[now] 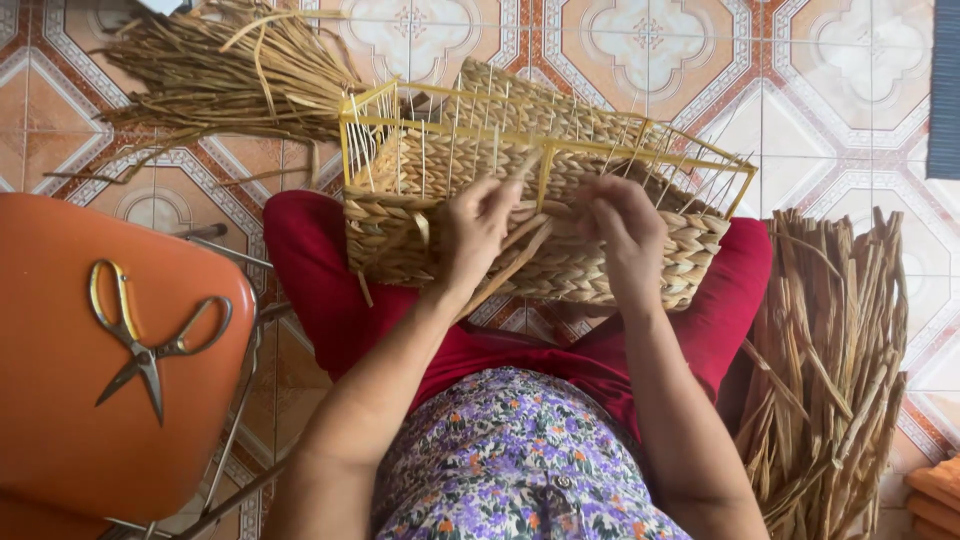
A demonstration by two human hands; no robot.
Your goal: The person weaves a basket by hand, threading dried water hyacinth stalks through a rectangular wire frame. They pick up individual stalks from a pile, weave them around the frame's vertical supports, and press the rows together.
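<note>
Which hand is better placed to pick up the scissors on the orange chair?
Probably the left hand: the scissors lie on the orange chair on that side; the right hand would cross over.

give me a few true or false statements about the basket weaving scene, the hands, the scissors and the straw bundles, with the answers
1. Both hands work at the near rim of the woven basket. True: the left hand and right hand pinch flat straw strands there.
2. The scissors are in the right hand. False: they lie untouched on the orange stool, on the person's left.
3. The basket's frame is yellow wire. True: the yellow frame stands bare above the woven part.
4. The basket sits on the tiled floor. False: it rests on the person's lap, on red cloth.
5. A bundle of dried straw lies at the person's right. True; another bundle lies beyond the basket, upper left.
</note>
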